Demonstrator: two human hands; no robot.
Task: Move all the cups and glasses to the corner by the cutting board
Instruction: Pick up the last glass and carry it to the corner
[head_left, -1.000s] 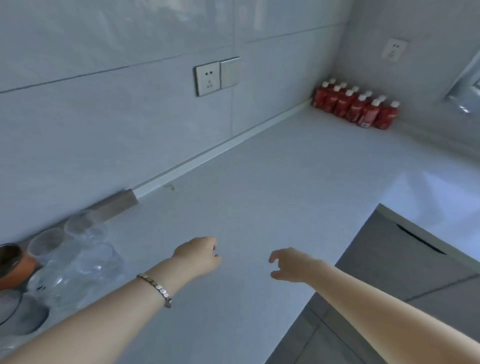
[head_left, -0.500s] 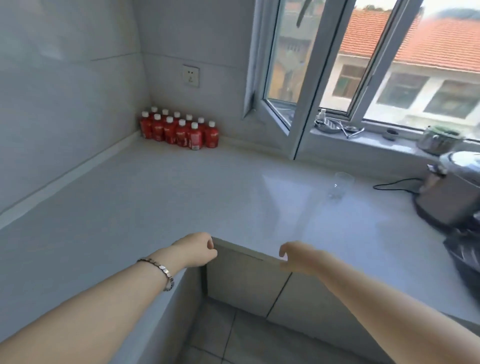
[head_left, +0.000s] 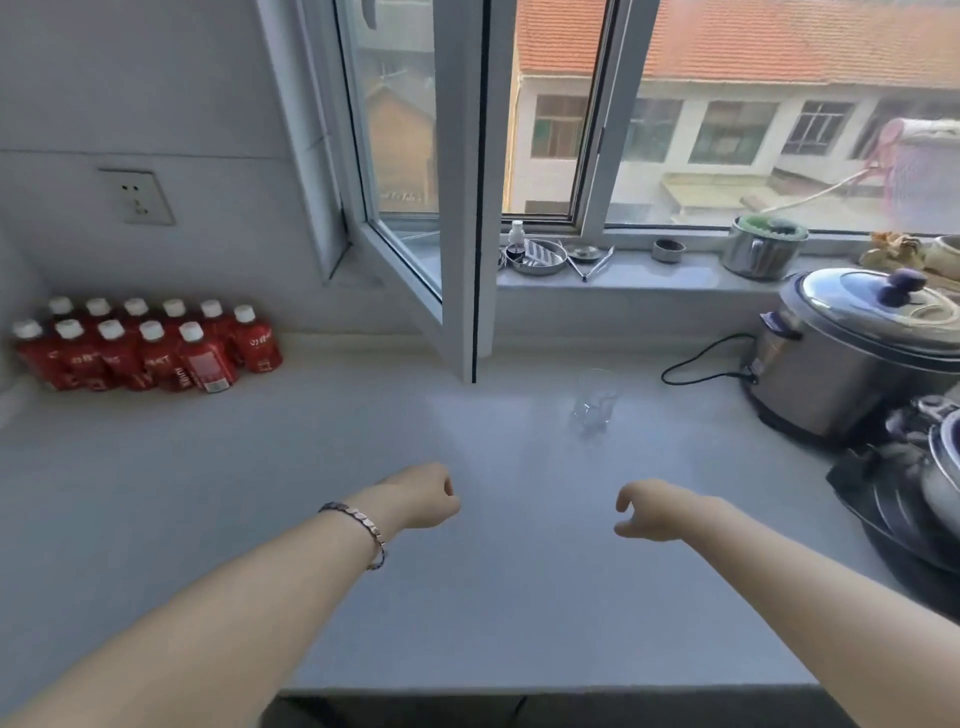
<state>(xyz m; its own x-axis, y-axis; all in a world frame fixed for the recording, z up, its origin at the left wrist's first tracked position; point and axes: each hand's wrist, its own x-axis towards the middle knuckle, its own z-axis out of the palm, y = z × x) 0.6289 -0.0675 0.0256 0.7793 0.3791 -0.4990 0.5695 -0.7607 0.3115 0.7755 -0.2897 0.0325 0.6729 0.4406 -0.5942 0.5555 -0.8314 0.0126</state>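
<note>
Clear glass tumbler (head_left: 595, 397) is the only cup or glass in view; stands upright on the pale grey worktop (head_left: 467, 597), just in front of the open white window frame (head_left: 462, 208), near the black power cord (head_left: 701, 358). No cutting board in view, so the target corner is out of frame.

Left to right:
- Red bottles with white caps (head_left: 145, 348), clustered in the far left corner against the wall. Not task items.
- Left hand (head_left: 423, 496): forearm stretched forward over the worktop, metal link bracelet (head_left: 358, 525) on the wrist, fingers curled into a loose fist, holding nothing. Well apart from the tumbler.
- Right hand (head_left: 652, 512): forearm reaching in from the right, fingers half curled and pointing down, empty. Nearer to the tumbler than the left hand, not touching it.
- Stainless steel cooker with a domed lid (head_left: 852, 358), right of the tumbler, clear of it.

Handling, my read: light, rigid, smooth thin wall, so likely slippery and breakable if knocked. Looks empty, can't be sure. Best hold is probably around the side wall at mid-height, thumb opposite fingers, lifting straight up. The right hand has the shorter path. Watch the window frame edge behind it and the cord on the way out.
</note>
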